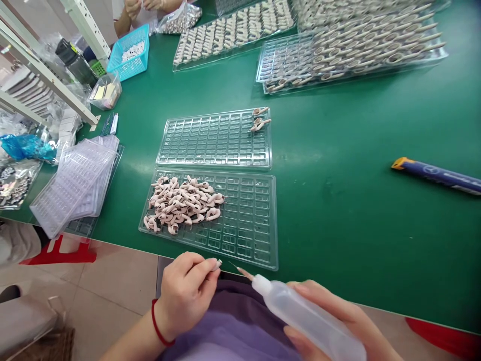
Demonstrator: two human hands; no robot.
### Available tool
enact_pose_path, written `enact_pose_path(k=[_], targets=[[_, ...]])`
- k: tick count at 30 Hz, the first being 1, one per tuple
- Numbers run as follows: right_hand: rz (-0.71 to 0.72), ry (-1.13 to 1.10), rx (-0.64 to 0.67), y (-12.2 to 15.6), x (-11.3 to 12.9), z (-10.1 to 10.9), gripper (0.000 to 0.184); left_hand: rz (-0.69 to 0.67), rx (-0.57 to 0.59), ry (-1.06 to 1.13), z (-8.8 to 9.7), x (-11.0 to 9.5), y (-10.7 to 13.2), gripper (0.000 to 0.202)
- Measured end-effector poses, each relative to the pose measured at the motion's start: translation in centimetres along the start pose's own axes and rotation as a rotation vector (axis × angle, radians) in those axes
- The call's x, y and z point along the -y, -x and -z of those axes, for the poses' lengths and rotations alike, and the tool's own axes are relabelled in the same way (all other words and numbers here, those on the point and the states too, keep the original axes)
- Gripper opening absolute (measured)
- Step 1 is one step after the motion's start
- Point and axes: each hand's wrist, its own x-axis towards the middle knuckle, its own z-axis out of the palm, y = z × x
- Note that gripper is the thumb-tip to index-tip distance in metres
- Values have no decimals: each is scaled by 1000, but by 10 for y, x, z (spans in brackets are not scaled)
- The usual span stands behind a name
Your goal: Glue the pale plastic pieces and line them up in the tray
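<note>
My left hand [190, 288] pinches a small pale part [218, 264] between thumb and forefinger; its exact kind is too small to make out. In my right hand [338, 321] is a translucent squeeze bottle [300, 313] with a white cap and a thin needle tip. That tip points left at the small part, a short gap apart from it. Just beyond my hands lies a clear plastic tray [248, 220] with a heap of pinkish-white curved earphone-like pieces [184, 203] on its left half. A second clear tray [210, 143] behind it bears a few such pieces at its right end.
Filled trays of pale pieces [235, 30] and long-stemmed pieces [361, 47] line the back. A blue basket [130, 52] and stacked empty trays [77, 180] are at left, near a metal rack [52, 75]. A blue-and-yellow tube [439, 175] lies right. Another person's hands [143, 6] show at the top.
</note>
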Motion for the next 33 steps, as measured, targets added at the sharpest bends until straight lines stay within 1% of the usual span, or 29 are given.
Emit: enact_pose_path(k=[2, 4, 6, 8, 9, 10, 11, 13, 16, 19, 26, 33], targets=[[-68, -53, -51, 3, 2, -3, 43, 123, 17, 185, 1, -6, 4, 14], [-72, -98, -56, 0, 5, -7, 44, 320, 87, 402, 1, -12, 9, 10], [-6, -106, -24, -5, 9, -11, 45, 598, 186, 620, -3, -17, 14, 10], [85, -72, 7, -11, 10, -16, 44, 886, 264, 828, -8, -19, 17, 22], [129, -48, 18, -14, 11, -18, 42, 994, 282, 920, -11, -20, 18, 28], [169, -21, 22, -16, 11, -20, 40, 1068, 288, 994, -14, -20, 19, 32], [204, 5, 18, -18, 11, -23, 38, 1108, 286, 1048, -17, -19, 19, 34], [253, 56, -9, -21, 11, -28, 34, 1138, 262, 1096, -22, -18, 18, 34], [278, 126, -45, -22, 10, -33, 29, 1147, 243, 1079, -25, -17, 15, 35], [294, 172, -35, -21, 7, -36, 28, 1148, 249, 1063, -27, -17, 12, 37], [299, 201, -30, -18, 4, -38, 28, 1131, 249, 1100, -29, -13, 11, 34], [293, 205, -42, -19, 6, -39, 26, 1121, 244, 1120, -30, -14, 11, 32]])
